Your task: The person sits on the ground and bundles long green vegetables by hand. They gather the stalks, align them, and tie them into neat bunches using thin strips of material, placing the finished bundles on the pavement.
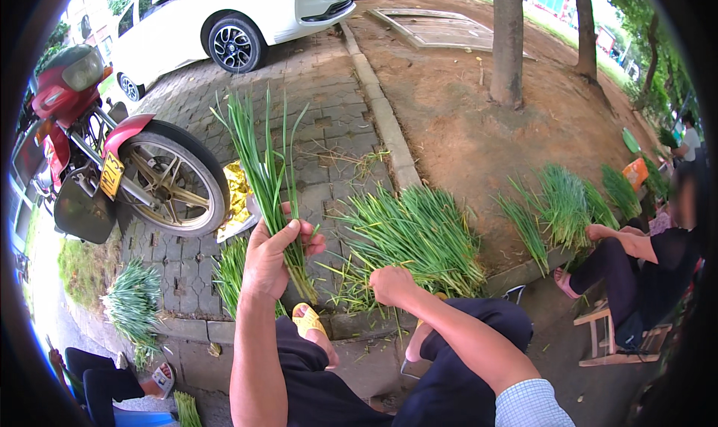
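Observation:
My left hand [273, 251] is closed round a bunch of garlic chives [258, 146], long flat green leaves pointing up and away, the pale stem ends hanging below the fingers. To its right my right hand [394, 286] is a loose fist over the near edge of a big chive pile [419, 236]. Its fingers curl out of sight, so whatever they hold, if anything, is hidden. Loose yellowish blades and scraps [355, 281] litter the paving between the hands. Another chive bundle [233, 270] lies partly behind my left forearm.
A red motorcycle [127, 143] stands at left, beside crumpled gold foil packaging [236, 191]. A white car [247, 16] is parked beyond. More chive bundles lie left [133, 300] and right [565, 203]. A seated co-worker [636, 259] is at right; another person's legs [112, 382] show lower left.

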Demonstrator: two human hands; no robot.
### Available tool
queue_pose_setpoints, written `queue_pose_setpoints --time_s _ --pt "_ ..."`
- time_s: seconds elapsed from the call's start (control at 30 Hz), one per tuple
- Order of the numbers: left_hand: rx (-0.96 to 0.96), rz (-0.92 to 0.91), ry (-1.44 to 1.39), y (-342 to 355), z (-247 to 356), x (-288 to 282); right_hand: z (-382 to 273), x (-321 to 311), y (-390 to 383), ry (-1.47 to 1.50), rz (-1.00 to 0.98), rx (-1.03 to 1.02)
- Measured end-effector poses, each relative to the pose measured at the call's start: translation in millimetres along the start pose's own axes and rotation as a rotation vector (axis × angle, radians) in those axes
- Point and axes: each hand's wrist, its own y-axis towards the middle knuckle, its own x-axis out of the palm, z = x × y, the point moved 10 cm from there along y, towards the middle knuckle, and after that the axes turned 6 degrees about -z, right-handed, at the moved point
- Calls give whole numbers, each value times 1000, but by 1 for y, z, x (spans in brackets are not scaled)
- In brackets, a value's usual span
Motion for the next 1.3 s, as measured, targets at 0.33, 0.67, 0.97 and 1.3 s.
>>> queue_pose_setpoints --time_s 0.33,0.67,0.97,1.3 --pt "-16 -6 4 0 -1 4 10 25 13 -114 145 -38" --pt "-27 5 25 -1 -3 1 -2 7 14 -193 102 61" --pt "-22 9 21 -3 -1 5 3 9 15 -145 142 32" --pt "-18 -1 -7 -4 0 6 -9 6 14 -85 62 19"
